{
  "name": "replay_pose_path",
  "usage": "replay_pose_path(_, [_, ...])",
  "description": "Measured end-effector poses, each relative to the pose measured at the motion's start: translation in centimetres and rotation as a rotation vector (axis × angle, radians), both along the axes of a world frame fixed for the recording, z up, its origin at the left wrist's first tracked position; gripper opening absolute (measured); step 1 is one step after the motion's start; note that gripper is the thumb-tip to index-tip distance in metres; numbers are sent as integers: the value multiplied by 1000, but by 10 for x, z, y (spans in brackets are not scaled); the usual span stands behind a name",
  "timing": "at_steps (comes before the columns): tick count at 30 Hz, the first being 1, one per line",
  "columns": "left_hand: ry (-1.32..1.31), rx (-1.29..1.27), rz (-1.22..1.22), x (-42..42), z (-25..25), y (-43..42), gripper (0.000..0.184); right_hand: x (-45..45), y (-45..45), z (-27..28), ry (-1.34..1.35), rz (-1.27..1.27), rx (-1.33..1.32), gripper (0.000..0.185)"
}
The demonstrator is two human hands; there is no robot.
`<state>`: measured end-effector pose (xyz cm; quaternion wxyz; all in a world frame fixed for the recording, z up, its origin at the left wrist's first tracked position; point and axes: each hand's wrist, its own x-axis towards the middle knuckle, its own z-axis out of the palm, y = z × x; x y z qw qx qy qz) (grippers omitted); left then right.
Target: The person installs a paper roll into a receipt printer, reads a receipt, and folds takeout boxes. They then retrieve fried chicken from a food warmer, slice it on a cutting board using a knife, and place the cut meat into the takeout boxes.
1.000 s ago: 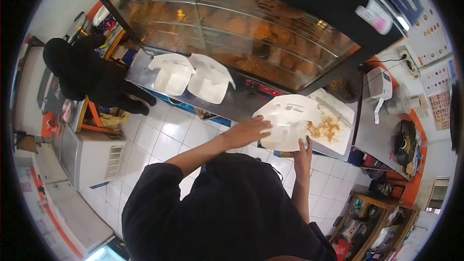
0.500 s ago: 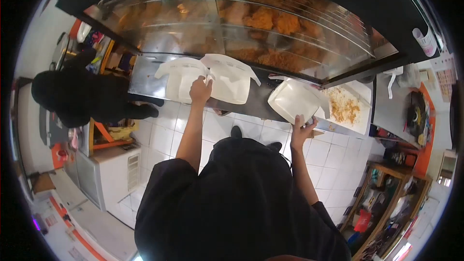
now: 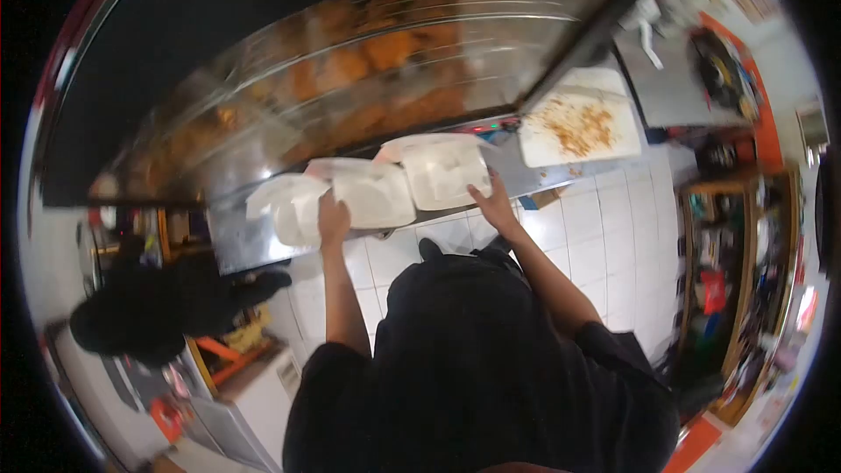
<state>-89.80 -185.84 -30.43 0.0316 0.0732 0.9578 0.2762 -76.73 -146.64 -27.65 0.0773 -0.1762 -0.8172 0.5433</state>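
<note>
Three open white paper boxes stand side by side on the metal counter (image 3: 229, 236): a left box (image 3: 293, 213), a middle box (image 3: 375, 197) and a right box (image 3: 445, 177). My left hand (image 3: 334, 217) is where the left and middle boxes meet, its fingers on their edges. My right hand (image 3: 494, 205) has its thumb and fingers closed on the right side of the right box. Their lids stand up at the back, and the insides look bare, though blurred.
A glass display case (image 3: 333, 61) with fried food rises behind the boxes. To the right is a white tray (image 3: 536, 153) with orange crumbs. A person in black (image 3: 166, 302) stands at the left. Wooden shelves (image 3: 753, 254) are at the right.
The right box has moved left and now stands beside the other two on the counter. My right hand has stayed with it. The view has turned.
</note>
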Motion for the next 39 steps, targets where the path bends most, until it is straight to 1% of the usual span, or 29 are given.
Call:
replay_pose_path(1, [-108, 206, 115, 1, 15, 6, 44, 1, 7, -2, 7, 23, 135, 73])
replay_pose_path(2, [-87, 234, 89, 1, 18, 3, 44, 4, 14, 6, -63, 3, 137, 75])
replay_pose_path(3, [-112, 220, 119, 2, 22, 3, 48, 6, 22, 21, -131, -12, 136, 76])
replay_pose_path(4, [-89, 195, 146, 4, 7, -6, 54, 8, 31, 30, -197, -22, 130, 78])
replay_pose_path(5, [-99, 172, 170, 9, 14, -7, 58, 12, 40, 29, -110, -42, 341, 67])
replay_pose_path(6, [-107, 159, 157, 15, 26, -4, 60, 15, 55, 31, -138, -37, 224, 61])
replay_pose_path(7, [-102, 182, 166, 26, 48, 7, 60, 17, 75, 33, -162, -26, 104, 55])
replay_pose_path(8, [-67, 200, 164, 29, 38, -3, 59, 19, 93, 34, -181, -9, -18, 49])
replay_pose_path(9, [-61, 171, 200, 33, 38, -5, 57, 19, 110, 33, -98, -53, 2, 32])
replay_pose_path(11, [30, 76, 232, 51, 63, 5, 53, 9, 145, 38, -100, -117, -9, 29])
replay_pose_path(12, [100, 87, 249, 62, 65, 9, 52, 1, 164, 40, -102, -141, -17, 27])
replay_pose_path(14, [247, 106, 294, 82, 72, 13, 49, -29, 201, 38, -25, -146, 22, 25])
replay_pose_path(17, [198, -28, 461, 109, 86, 41, 46, -98, 242, 45, 97, -174, 137, 28])
replay_pose_path(19, [62, -74, 395, 126, 75, 45, 44, -157, 262, 34, 134, -196, 182, 33])
replay_pose_path(22, [161, -42, 342, 145, 126, 145, 38, -233, 275, 24, 164, -279, 317, 36])
replay_pose_path(23, [151, 13, 300, 149, 134, 168, 37, -246, 277, 31, 116, -233, 270, 37])
replay_pose_path(24, [133, 66, 263, 157, 145, 190, 36, -258, 278, 24, 97, -243, 171, 35])
replay_pose_path(26, [-122, 221, 376, 158, 191, 260, 33, -276, 276, -1, 42, -237, -13, 32])
replay_pose_path(27, [-153, 222, 264, 159, 192, 273, 31, -272, 277, 14, -130, -188, -553, 35])
replay_pose_path(28, [-198, 305, 142, 159, 196, 289, 32, -267, 275, 3, -45, -130, -829, 40])
replay_pose_path(29, [-222, 308, 86, 157, 219, 320, 32, -263, 278, -18, 37, -71, -1104, 45])
replay_pose_path(30, [-235, 318, 26, 150, 247, 357, 33, -264, 280, -25, 122, -9, -1374, 51])
replay_pose_path(31, [-197, 344, -55, 143, 261, 385, 33, -248, 278, -2, 143, 1, -1472, 54])
replay_pose_path(32, [-158, 367, -136, 135, 274, 411, 34, -218, 278, 33, 160, 6, -1572, 57])
replay_pose_path(34, [-67, 307, -200, 119, 305, 466, 38, -162, 277, 113, 187, 70, -1511, 54])
replay_pose_path(36, [251, 136, -273, 97, 315, 512, 38, -114, 280, 155, 261, 203, -1616, 51])
replay_pose_path(37, [326, 131, -302, 84, 320, 532, 37, -97, 283, 168, 312, 266, -1668, 49])
replay_pose_path(39, [451, 131, -356, 66, 321, 558, 34, -65, 286, 183, 325, 271, -1618, 49])
